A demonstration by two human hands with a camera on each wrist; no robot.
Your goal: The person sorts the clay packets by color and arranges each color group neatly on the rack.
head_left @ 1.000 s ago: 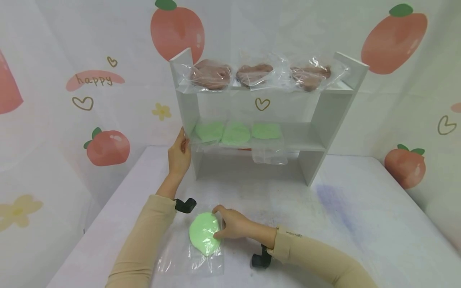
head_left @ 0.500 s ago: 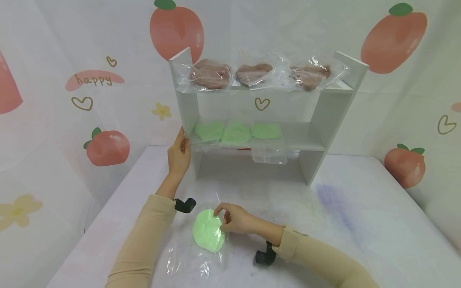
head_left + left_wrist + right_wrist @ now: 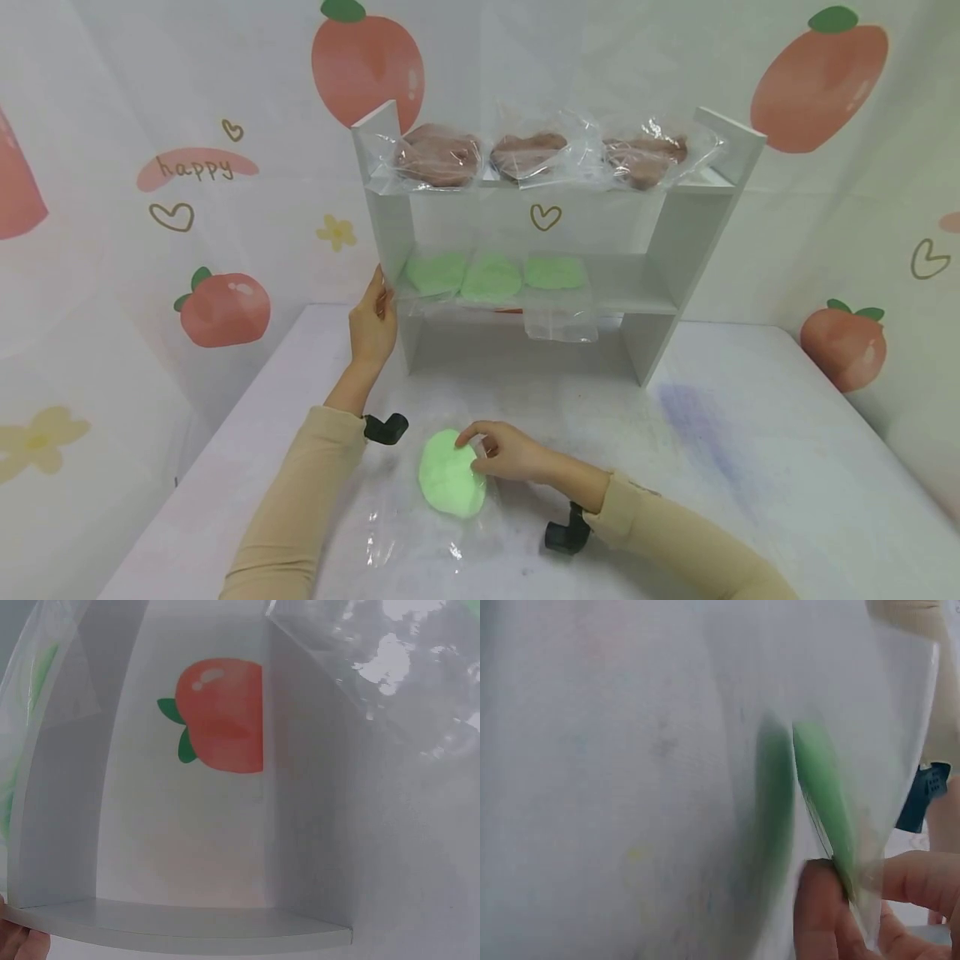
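Observation:
My right hand [image 3: 516, 454] pinches the right edge of a clear plastic bag [image 3: 393, 525] holding a flat, round, light green piece [image 3: 448, 482]. Seen in the right wrist view, the bag [image 3: 904, 712] stands tilted nearly edge-on, thumb on one side and fingers on the other, its green piece [image 3: 821, 780] lifted off the table. With my left hand [image 3: 372, 333] I grip the left side panel of a white two-tier shelf [image 3: 630, 279]. Only a few fingertips [image 3: 26, 945] show in the left wrist view, at the panel's edge; the rest of that hand is hidden there.
Three bagged green pieces [image 3: 491, 279] lie along the left and middle of the lower tier, one bag hanging over its front edge. Three bagged brown lumps [image 3: 438, 158] fill the top tier. The white table [image 3: 750, 467] bears a purple stain [image 3: 701, 433] at right.
My right hand has moved right and slightly away from me, drawing the bag with the green piece along and raising it. My left hand has stayed on the shelf panel.

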